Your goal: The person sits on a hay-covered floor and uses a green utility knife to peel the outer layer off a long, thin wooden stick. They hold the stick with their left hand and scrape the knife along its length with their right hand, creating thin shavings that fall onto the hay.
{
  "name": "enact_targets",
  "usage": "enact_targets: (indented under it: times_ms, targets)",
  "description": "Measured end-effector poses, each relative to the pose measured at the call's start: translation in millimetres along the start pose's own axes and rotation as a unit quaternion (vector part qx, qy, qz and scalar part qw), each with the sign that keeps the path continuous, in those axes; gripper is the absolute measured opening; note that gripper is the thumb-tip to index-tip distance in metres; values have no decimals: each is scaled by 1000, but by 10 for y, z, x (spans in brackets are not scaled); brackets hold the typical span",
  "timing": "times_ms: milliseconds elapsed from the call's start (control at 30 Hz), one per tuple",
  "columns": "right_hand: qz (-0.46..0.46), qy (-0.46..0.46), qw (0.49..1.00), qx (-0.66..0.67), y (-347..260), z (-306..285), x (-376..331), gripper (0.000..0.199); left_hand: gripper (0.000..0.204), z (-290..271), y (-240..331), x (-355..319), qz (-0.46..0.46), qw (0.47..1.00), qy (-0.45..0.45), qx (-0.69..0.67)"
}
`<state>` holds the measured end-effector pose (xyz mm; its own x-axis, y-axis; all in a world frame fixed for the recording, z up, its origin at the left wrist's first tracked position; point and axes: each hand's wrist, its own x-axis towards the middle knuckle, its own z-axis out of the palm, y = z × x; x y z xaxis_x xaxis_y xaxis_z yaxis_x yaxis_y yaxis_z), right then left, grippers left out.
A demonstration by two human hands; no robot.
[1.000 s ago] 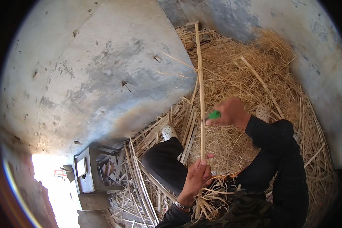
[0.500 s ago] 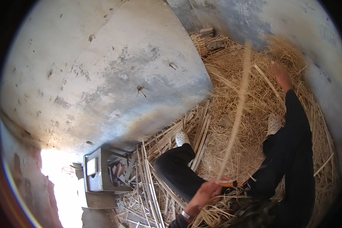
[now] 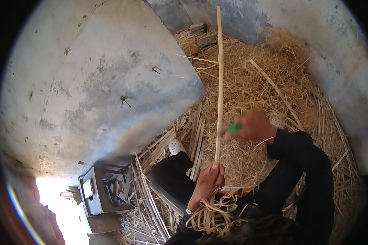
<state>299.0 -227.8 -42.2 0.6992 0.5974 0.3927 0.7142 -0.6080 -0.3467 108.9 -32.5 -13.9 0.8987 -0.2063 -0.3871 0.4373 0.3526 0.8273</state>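
Note:
My left hand (image 3: 208, 181) is closed around the lower end of a long pale stick, which looks like split cane or bamboo (image 3: 220, 94). It points away from me, and a few thin strands hang from its upper part. Smeared by motion, my right hand (image 3: 254, 125) grips a small green-handled tool (image 3: 233, 127). The tool's dark tip is beside the stick, above my left hand; whether it touches cannot be made out. A loose bundle of curled pale strips (image 3: 214, 216) lies in my lap below my left wrist. Partly hidden there is an orange object (image 3: 244, 190).
Straw and fine shavings (image 3: 249, 87) cover the floor, with a pale stick (image 3: 276, 90) on top. Split sticks (image 3: 149, 200) lie at the left. A grey wall (image 3: 90, 94) closes in on the left. An open-sided box (image 3: 95, 194) stands near the bright doorway. White clogs (image 3: 176, 147) are on my feet.
My right hand has come back from the far straw to the stick, and the green tool now shows in it. The stick has swung more upright. The view has shifted slightly right.

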Motion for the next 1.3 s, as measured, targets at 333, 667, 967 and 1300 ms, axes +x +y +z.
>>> enact_targets:
  times_ms: [333, 667, 967, 1300]
  targets:
    - [-13, 31, 999, -1, -77, 181, 216, 66, 36, -58, -118, -213, -45, 980, 4, -196]
    - [-106, 42, 993, 33, -275, 279, 124, 75, 36, -112, -158, -309, -51, 962, -17, -269]
    - [62, 89, 993, -38, 535, 195, 453, 76, 37, -64, -200, -425, -87, 975, -47, -197]
    - [-37, 179, 972, -150, 1180, 207, 721, 71, 36, -79, -141, -394, -102, 991, -6, -83]
